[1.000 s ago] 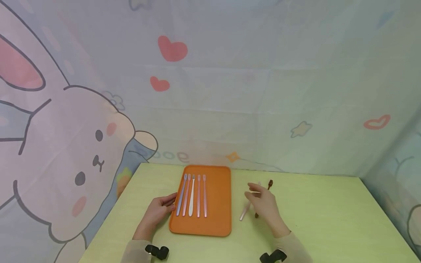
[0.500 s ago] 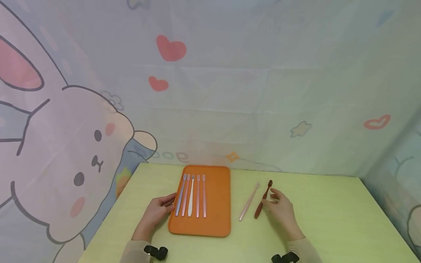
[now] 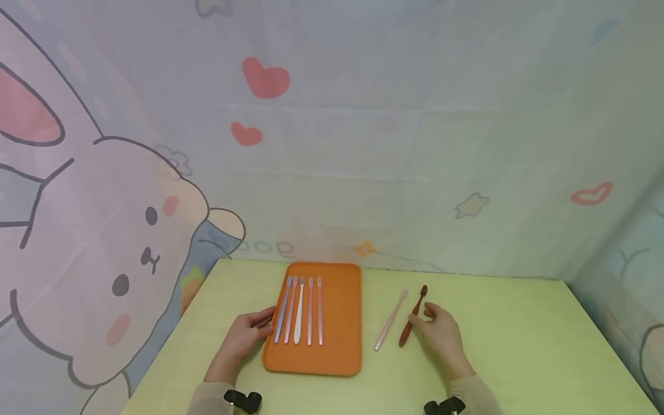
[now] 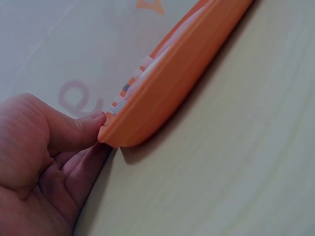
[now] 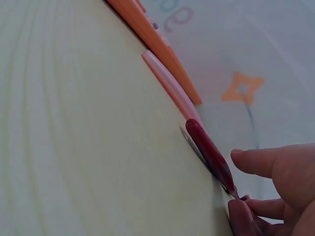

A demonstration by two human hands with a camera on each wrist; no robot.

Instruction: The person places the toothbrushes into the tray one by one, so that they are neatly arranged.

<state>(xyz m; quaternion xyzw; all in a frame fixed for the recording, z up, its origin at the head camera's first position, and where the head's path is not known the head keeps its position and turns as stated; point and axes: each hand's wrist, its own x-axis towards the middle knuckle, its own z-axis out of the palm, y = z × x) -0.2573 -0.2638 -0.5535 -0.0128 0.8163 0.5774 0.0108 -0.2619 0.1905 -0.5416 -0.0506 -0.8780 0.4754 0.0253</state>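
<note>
My left hand grips the left edge of an orange tray, thumb at the rim in the left wrist view. On the tray lie several toothbrushes in a row: a blue one, a white one and pink ones. My right hand is at a dark red-brown toothbrush on the table, its fingertips right at the neck. In the right wrist view the thumb stands apart from the red-brown handle. A pale pink toothbrush lies between that brush and the tray.
The light yellow-green table extends to the right of the right hand. Behind it hangs a cloth backdrop printed with a rabbit and hearts. Each wrist wears a small black camera.
My right hand has moved right, from over the pale pink toothbrush to the red-brown one, uncovering both. Since half a second ago it has hardly moved. The left hand stays at the tray.
</note>
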